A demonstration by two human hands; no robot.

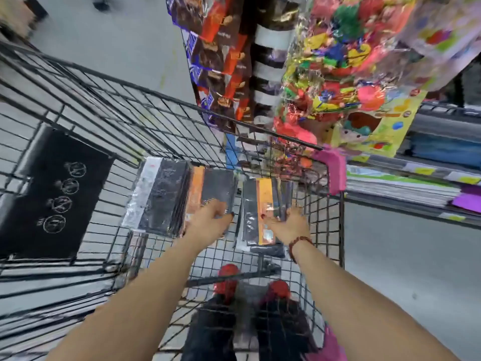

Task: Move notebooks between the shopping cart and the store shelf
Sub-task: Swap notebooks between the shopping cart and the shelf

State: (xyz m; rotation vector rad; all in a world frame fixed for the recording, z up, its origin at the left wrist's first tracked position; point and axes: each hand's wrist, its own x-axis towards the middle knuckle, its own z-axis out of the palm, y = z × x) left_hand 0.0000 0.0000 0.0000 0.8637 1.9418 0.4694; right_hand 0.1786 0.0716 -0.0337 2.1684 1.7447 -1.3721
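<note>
Both hands reach into the shopping cart: the left hand grips the left notebook stack, the right hand the right notebook stack, both near the cart's far right corner. Neither stack looks lifted yet, so the move seems barely begun. The store shelf lies just beyond the right rim, with hanging snack bags crowding overhead.

Both bare forearms reach forward and down from the bottom of the frame toward its centre, running almost side by side. The left hand sits just left of centre, palm down, fingers curled forward with dark-painted nails showing. The right hand lies just right of centre, also palm down, thumb pointing inward. A beaded bracelet circles the right wrist. The two hands are near each other but apart.
</note>
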